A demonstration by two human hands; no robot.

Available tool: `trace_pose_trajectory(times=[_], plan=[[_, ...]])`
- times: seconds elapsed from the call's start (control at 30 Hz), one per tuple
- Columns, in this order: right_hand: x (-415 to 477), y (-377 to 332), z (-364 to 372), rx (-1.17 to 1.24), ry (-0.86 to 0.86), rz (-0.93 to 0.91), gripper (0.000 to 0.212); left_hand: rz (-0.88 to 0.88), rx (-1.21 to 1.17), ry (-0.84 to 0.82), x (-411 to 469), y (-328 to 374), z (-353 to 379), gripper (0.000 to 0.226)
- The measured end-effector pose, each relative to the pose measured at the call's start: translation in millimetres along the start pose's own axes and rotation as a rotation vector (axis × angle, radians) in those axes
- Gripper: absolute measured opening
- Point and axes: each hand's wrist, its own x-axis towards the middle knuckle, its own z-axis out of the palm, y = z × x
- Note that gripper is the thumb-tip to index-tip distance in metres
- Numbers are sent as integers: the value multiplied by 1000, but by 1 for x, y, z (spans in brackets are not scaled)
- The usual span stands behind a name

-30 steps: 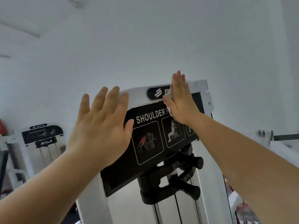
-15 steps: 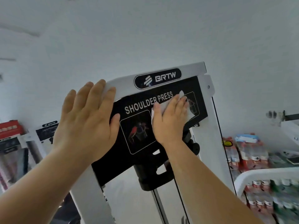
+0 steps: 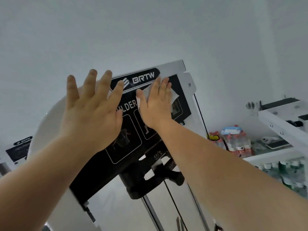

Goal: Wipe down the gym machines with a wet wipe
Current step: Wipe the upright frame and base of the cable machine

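Observation:
The top of a white shoulder-press machine [image 3: 173, 66] fills the middle of the view, with a black instruction panel [image 3: 183, 100] and a BRTW badge [image 3: 143, 78]. My right hand [image 3: 155, 105] lies flat on the panel, pressing a white wet wipe [image 3: 173, 95] against it just under the badge; the wipe's corners show past my fingers. My left hand [image 3: 93, 110] rests flat with fingers spread on the panel's left part and the rounded white frame, holding nothing.
A black pulley block [image 3: 150, 182] with cables and chrome guide rods [image 3: 150, 209] hangs below the panel. Shrink-wrapped drink bottles [image 3: 236, 142] stand at the right behind a white frame bar [image 3: 281, 129]. Another machine's placard [image 3: 18, 150] is at the far left.
My right hand has slid the wipe up the panel toward the BRTW badge. My left hand has shifted up along the frame. The view has tilted a little.

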Motion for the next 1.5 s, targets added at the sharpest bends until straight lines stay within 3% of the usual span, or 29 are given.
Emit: trace_pose_trajectory(times=[0.07, 0.2, 0.27, 0.33, 0.47, 0.57, 0.63, 0.77, 0.83, 0.93, 1.0, 1.17, 1.2, 1.33, 1.5], plan=[[15, 6, -7, -78, -38, -123, 95, 21, 18, -32, 15, 7, 6, 68], [43, 25, -21, -253, -17, -612, 96, 58, 63, -65, 37, 18, 16, 65], [60, 40, -24, -284, 13, -735, 93, 82, 92, -93, 45, 24, 20, 72], [79, 57, -28, -234, 32, -612, 91, 97, 114, -107, 53, 30, 24, 77], [113, 100, -40, -42, 52, -107, 88, 96, 186, -163, 62, 38, 31, 88], [116, 102, -40, 72, 66, 53, 88, 67, 237, -207, 67, 46, 31, 98], [101, 89, -32, 48, 54, -25, 88, 53, 264, -213, 68, 51, 30, 102], [61, 99, -19, -89, 51, -369, 90, 59, 282, -216, 67, 54, 27, 105], [64, 118, -20, -68, 60, -245, 91, 62, 275, -220, 67, 54, 26, 107], [60, 128, -22, 98, 80, 122, 92, 60, 278, -224, 67, 55, 25, 111], [41, 116, -14, 165, 97, 230, 95, 50, 275, -225, 66, 57, 26, 114], [5, 106, 3, -6, 71, -67, 99, 27, 280, -213, 62, 60, 29, 118], [12, 118, 0, -8, 72, -45, 98, 28, 270, -208, 63, 60, 29, 119], [30, 150, -16, 199, 120, 381, 92, 29, 256, -210, 65, 59, 28, 121], [-11, 136, 11, 44, 81, 40, 95, 23, 244, -199, 64, 59, 30, 122]])
